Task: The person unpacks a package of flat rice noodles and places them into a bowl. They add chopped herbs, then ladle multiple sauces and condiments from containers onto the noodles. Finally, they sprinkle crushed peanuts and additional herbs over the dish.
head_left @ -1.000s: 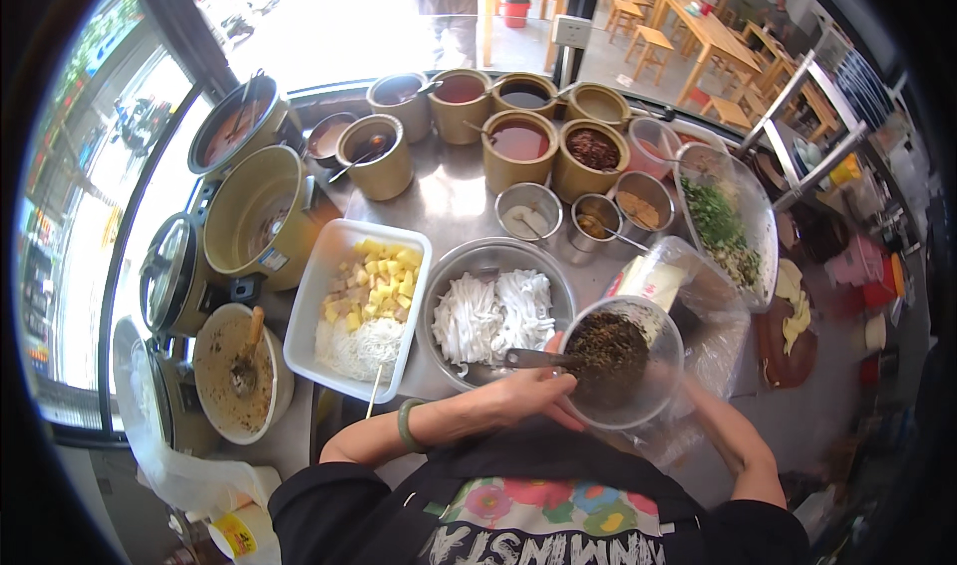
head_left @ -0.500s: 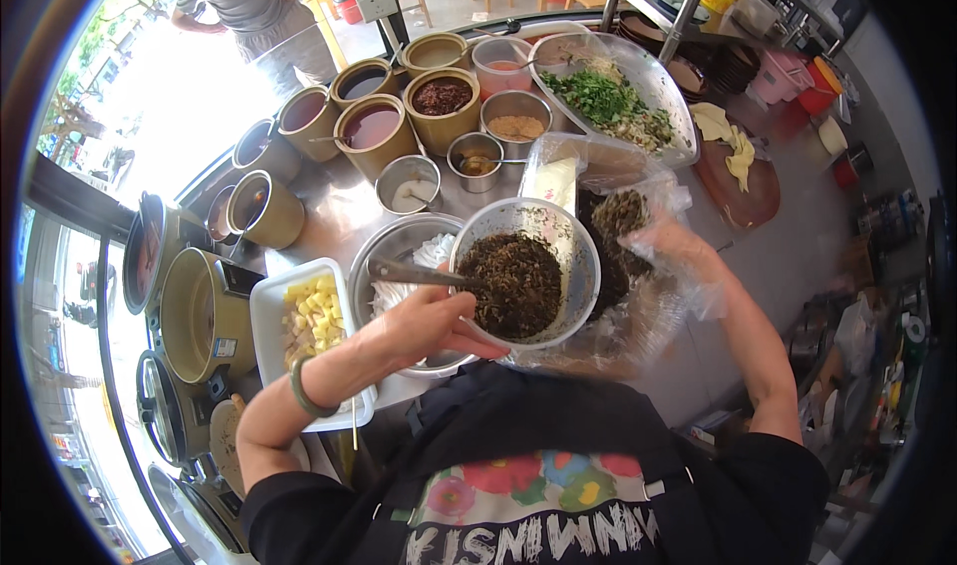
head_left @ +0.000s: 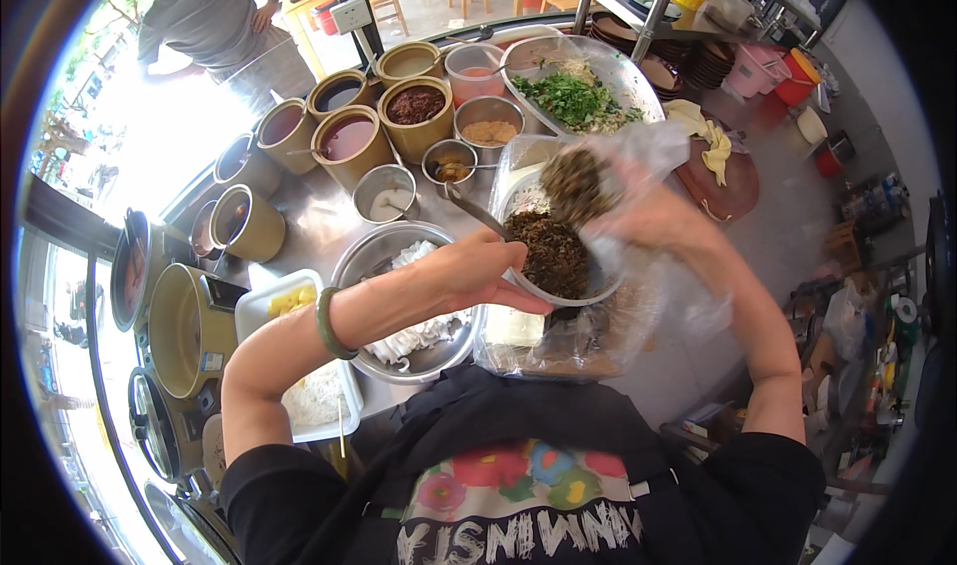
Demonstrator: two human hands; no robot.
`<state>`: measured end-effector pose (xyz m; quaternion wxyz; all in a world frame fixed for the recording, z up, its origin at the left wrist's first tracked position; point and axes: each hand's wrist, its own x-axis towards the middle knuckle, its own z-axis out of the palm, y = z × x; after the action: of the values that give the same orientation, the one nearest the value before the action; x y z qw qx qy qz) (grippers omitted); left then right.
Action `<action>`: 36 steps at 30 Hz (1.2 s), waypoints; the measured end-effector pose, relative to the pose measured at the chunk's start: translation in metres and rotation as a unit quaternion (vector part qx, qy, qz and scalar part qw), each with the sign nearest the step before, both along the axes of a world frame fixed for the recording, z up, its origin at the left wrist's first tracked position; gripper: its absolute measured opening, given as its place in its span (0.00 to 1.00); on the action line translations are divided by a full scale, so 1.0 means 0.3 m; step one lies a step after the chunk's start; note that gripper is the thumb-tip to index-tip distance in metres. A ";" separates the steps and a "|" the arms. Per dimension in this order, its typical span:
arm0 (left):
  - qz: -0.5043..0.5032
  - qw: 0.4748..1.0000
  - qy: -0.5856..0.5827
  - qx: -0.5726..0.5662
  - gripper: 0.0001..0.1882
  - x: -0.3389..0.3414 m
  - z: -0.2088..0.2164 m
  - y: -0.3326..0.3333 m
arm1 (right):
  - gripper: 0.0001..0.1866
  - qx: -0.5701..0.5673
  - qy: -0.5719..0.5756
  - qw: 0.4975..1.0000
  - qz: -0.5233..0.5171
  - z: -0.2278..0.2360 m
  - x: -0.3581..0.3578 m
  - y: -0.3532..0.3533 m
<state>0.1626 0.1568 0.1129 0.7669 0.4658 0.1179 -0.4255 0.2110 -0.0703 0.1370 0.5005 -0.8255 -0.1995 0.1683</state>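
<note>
My left hand (head_left: 493,271) grips the near left rim of a white bowl (head_left: 596,278), fingers beneath it. The bowl holds dark brown-green chopped pickled greens (head_left: 546,254). A long metal utensil handle (head_left: 478,213) sticks up from the bowl past my left fingers; its working end is hidden. Above the bowl's right side, my right hand (head_left: 648,211) is closed round a blurred clump of the same chopped greens (head_left: 578,186). Clear plastic hangs loosely about that hand. Below the bowl lies a clear plastic bag (head_left: 633,326).
To the left are a metal bowl of white strips (head_left: 419,338) and a white tray (head_left: 351,394) with yellow cubes. Tan pots (head_left: 261,234) and small metal bowls (head_left: 384,194) crowd behind. A large basin of chopped greens (head_left: 638,95) stands at the back right. A person (head_left: 214,27) stands beyond.
My right hand has lifted the clump out of the bag and over the bowl. My left hand has moved the bowl away from me and slightly right. The view has shifted a little.
</note>
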 end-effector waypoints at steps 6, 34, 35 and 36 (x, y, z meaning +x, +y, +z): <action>-0.028 0.998 -0.050 -0.040 0.22 0.003 -0.030 -0.039 | 0.49 -0.203 -0.111 0.964 0.131 -0.049 -0.034 0.019; 0.114 0.992 -0.044 0.043 0.32 -0.302 -0.042 0.288 | 0.46 -0.611 0.137 0.697 0.349 -0.688 0.198 -0.020; 0.126 0.989 -0.053 0.048 0.29 -0.310 -0.037 0.286 | 0.48 -0.583 0.203 0.695 0.367 -0.679 0.174 0.002; 0.137 0.987 -0.064 0.053 0.27 -0.312 -0.035 0.286 | 0.47 -0.549 0.251 0.726 0.329 -0.655 0.148 -0.030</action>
<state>0.0690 0.2425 0.1025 0.7981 0.5116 0.1530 -0.2791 0.2555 -0.0792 -0.0595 -0.0948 -0.7661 -0.1987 0.6039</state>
